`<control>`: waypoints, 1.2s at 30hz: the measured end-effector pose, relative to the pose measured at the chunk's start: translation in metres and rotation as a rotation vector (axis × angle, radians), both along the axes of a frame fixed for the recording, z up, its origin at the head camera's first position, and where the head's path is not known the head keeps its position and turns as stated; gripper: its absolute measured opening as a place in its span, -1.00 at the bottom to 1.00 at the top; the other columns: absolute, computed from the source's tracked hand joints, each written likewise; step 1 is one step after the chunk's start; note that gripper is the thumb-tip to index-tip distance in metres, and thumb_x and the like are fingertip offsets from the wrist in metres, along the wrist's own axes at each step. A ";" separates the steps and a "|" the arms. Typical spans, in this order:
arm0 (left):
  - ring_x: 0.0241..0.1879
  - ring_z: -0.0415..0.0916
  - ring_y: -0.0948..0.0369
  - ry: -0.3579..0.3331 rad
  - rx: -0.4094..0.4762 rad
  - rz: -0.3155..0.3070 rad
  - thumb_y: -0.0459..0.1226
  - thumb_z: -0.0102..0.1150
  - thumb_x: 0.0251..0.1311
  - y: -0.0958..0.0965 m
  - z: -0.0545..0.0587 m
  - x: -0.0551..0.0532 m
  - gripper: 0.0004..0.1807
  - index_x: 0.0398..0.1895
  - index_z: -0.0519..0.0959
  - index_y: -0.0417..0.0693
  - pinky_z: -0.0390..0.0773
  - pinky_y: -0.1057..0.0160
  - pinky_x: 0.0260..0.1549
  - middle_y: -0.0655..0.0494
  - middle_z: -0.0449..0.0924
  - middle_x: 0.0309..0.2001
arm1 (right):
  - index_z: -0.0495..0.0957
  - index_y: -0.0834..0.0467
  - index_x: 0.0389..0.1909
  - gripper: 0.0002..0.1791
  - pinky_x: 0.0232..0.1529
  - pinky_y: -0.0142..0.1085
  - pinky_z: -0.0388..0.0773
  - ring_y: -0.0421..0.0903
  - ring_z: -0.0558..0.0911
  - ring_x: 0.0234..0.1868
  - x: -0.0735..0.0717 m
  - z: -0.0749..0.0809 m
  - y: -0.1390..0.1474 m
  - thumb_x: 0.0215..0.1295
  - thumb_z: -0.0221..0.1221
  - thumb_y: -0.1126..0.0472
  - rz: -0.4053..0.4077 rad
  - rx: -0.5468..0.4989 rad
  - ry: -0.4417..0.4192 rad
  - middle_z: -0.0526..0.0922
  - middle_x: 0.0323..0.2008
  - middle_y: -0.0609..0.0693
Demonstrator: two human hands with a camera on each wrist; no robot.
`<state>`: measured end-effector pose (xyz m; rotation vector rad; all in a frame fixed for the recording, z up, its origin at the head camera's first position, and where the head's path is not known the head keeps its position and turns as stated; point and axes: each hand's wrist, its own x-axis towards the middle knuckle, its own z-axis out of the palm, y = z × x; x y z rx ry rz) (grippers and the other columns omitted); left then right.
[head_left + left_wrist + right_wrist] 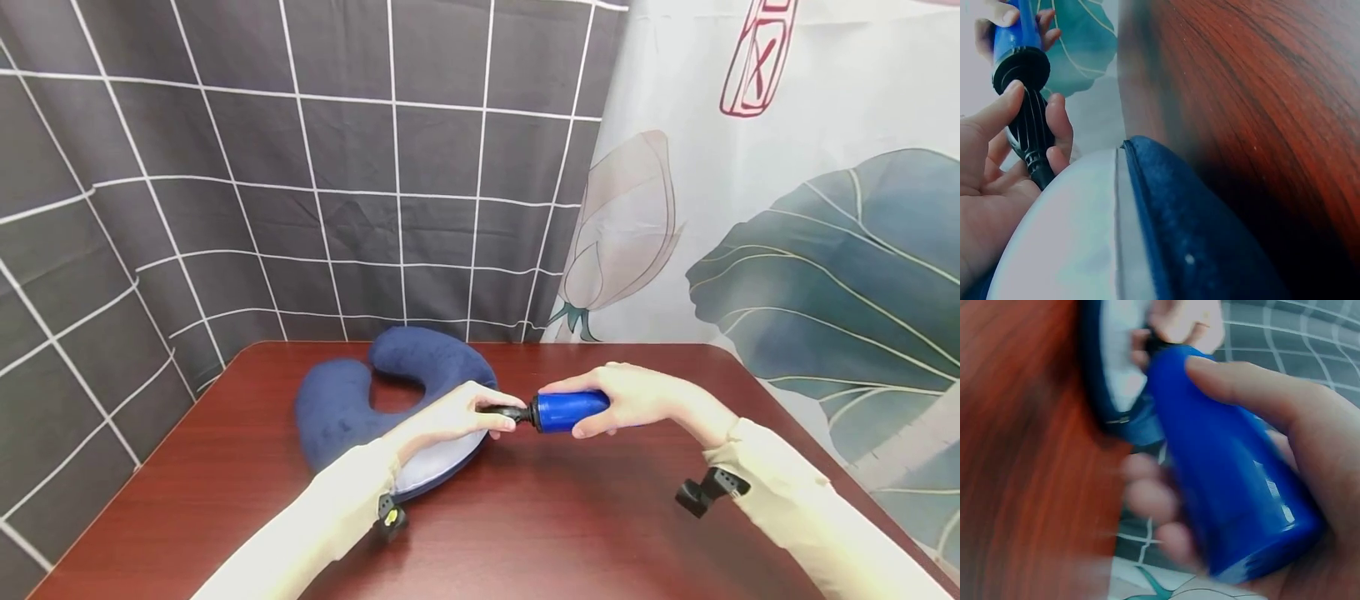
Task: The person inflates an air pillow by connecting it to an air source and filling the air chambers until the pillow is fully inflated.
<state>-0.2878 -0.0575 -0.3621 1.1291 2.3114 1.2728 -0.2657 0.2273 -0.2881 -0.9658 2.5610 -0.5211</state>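
Note:
A blue hand pump (572, 412) with a black ribbed, tapered end is held level above the table between both hands. My left hand (459, 412) pinches the black tapered end (1032, 125) between thumb and fingers. The right hand (632, 395) wraps its thumb and fingers around the blue barrel, whose smooth flat end shows in the right wrist view. Just under and behind the left hand lies a navy U-shaped neck pillow (337, 410), with a pale white panel (435, 463) along its near side.
The reddish-brown wooden table (540, 525) spreads beneath the hands. A dark grey curtain with a white grid (345, 150) hangs behind it, beside a white curtain printed with lotus leaves (840, 275). A small black camera is strapped at each wrist.

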 end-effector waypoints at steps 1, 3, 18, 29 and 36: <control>-0.35 0.68 0.00 0.004 -0.005 -0.001 -0.21 0.21 0.31 0.000 0.000 0.000 -0.63 0.16 0.60 -0.07 0.55 0.39 -0.23 -0.04 0.71 -0.19 | 0.36 -0.28 0.37 -0.31 -0.43 -0.31 0.61 -0.21 0.64 -0.56 0.002 -0.001 0.000 0.20 0.30 -0.18 -0.009 0.002 0.023 0.63 -0.07 0.00; -0.34 0.67 -0.05 0.032 -0.018 -0.010 -0.21 0.20 0.32 -0.001 0.001 0.001 -0.63 0.16 0.59 -0.07 0.54 0.41 -0.23 -0.09 0.71 -0.24 | 0.36 -0.30 0.37 -0.30 -0.46 -0.29 0.61 -0.24 0.64 -0.51 0.005 -0.003 0.005 0.18 0.31 -0.20 -0.018 -0.019 0.032 0.64 -0.06 -0.01; -0.34 0.67 0.02 0.119 -0.035 -0.049 -0.21 0.18 0.33 -0.001 0.001 0.002 -0.67 0.13 0.60 -0.02 0.54 0.44 -0.26 -0.08 0.70 -0.35 | 0.21 0.05 0.49 -0.31 -0.65 -0.23 0.59 -0.19 0.59 -0.60 0.018 0.015 0.107 0.36 0.14 0.33 0.008 -0.234 -0.354 0.62 -0.28 0.18; -0.36 0.68 -0.02 0.040 -0.004 -0.008 -0.24 0.21 0.30 0.000 -0.001 -0.002 -0.64 0.14 0.60 -0.09 0.54 0.45 -0.26 -0.05 0.72 -0.20 | 0.37 -0.14 0.39 -0.39 -0.75 -0.30 0.49 -0.23 0.52 -0.68 0.000 0.000 0.067 0.33 0.24 0.15 -0.071 -0.228 -0.277 0.64 -0.44 0.16; -0.31 0.68 -0.14 0.018 -0.029 -0.002 -0.23 0.23 0.28 0.001 0.000 -0.001 -0.61 0.17 0.59 -0.08 0.56 0.44 -0.26 -0.08 0.72 -0.14 | 0.42 -0.22 0.34 -0.40 -0.73 -0.25 0.51 -0.13 0.53 -0.69 -0.005 -0.018 0.020 0.27 0.29 0.03 -0.089 -0.236 -0.270 0.67 -0.30 0.24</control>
